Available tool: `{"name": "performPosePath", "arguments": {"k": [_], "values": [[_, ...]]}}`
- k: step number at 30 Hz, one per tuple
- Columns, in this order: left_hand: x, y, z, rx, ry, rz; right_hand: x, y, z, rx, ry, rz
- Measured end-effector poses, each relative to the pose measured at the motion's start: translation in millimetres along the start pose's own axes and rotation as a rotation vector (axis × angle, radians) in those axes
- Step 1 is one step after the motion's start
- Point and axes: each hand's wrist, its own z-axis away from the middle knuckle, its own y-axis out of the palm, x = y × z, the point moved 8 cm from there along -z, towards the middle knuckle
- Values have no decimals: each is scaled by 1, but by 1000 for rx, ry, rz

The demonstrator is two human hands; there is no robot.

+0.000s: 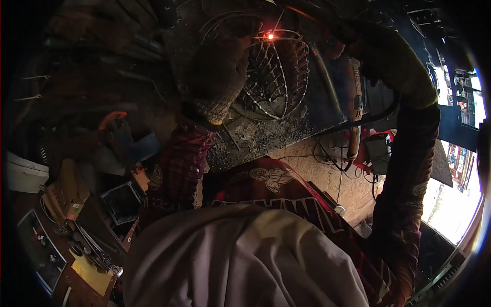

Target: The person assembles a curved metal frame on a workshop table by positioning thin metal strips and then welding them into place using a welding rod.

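Glow (270, 36), small & v. bright, orange-red, sits at the far edge of the wire cage (269, 69), which lies on the dark metal table (319, 120) in front of me, btwn my two hands. The cage is rounded, w/ curved wires along its outline & short rungs btwn them; pale dots run along the near wires.

My L hand (220, 71), in a knit glove w/ a yellow edge at the wrist, is at the cage's L side. Fingers are lost in shadow, so can't tell if they're apart, together or clamped on a wire. My R hand (376, 46), also gloved, is beyond the cage on the R, arm bent round from below. Can't tell how those fingers stand either; too dark, & what they hold, if anything, is unclear.

R of the cage: a metal tube (329, 82) at a slant, then an orange & grey power tool (356, 92), long side roughly toward me. A thick black cable (371, 120) crosses near its middle. Dark grit is scattered on the table's near part, w/ a thin rod (231, 137) there too, just past my L cuff.

Off to my L, lower down: cardboard (69, 189), a black tray (123, 203), a yellow sheet (92, 273).
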Motion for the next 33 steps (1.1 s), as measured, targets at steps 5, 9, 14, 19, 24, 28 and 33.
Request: {"name": "performPosePath", "arguments": {"k": [5, 9, 14, 19, 24, 28, 33], "values": [[86, 73, 59, -208, -297, 1340, -4, -7, 5, 58, -136, -109], [99, 87, 62, -149, -273, 1466, -1, -14, 9, -22, -44, 47], [19, 15, 25, -12, 19, -21, 10, -8, 10, -62, 31, 53], [12, 4, 19, -32, 29, -44, 21, -5, 7, -65, 68, 36], [9, 5, 15, -34, 43, -34, 25, -5, 10, -70, 100, 32], [8, 9, 19, -38, 45, -59, 22, 3, 10, -62, 118, 19], [0, 1, 12, -44, 55, -95, 33, 1, 17, -71, 155, 10]]}}
